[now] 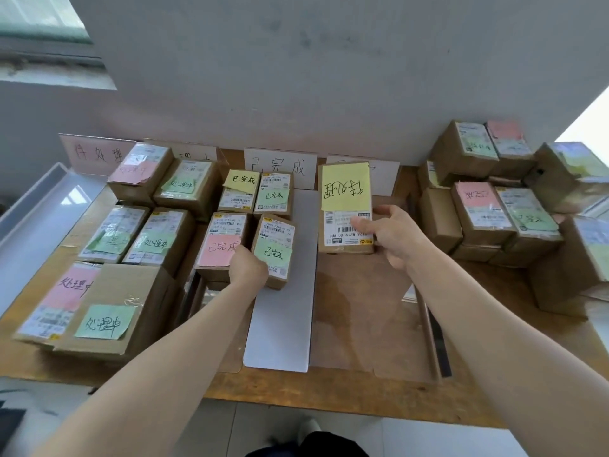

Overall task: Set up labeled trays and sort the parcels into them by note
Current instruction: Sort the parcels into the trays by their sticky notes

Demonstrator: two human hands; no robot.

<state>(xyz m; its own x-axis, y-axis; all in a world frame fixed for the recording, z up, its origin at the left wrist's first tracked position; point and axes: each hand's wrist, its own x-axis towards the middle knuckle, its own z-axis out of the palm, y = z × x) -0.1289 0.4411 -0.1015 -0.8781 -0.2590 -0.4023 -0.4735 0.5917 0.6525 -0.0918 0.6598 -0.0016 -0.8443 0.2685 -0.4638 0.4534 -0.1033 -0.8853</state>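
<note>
My right hand [390, 235] grips a cardboard parcel with a yellow note [345, 206] by its right side, held upright above the brown tray [362, 324]. My left hand [247, 269] grips a small parcel with a green note [274, 250], tilted at the left edge of the white tray [283, 324]. Beside it lies a parcel with a pink note [220, 247]. Behind stand two more parcels, one with a yellow note [239, 189] and one with a green note [274, 194]. A white label card [280, 164] leans on the wall behind them.
Several noted parcels [131, 232] fill the left part of the wooden table. A pink label card [95, 153] leans at the far left beside a white tray [43, 206]. A stack of unsorted parcels [494, 206] rises at the right. Wall close behind.
</note>
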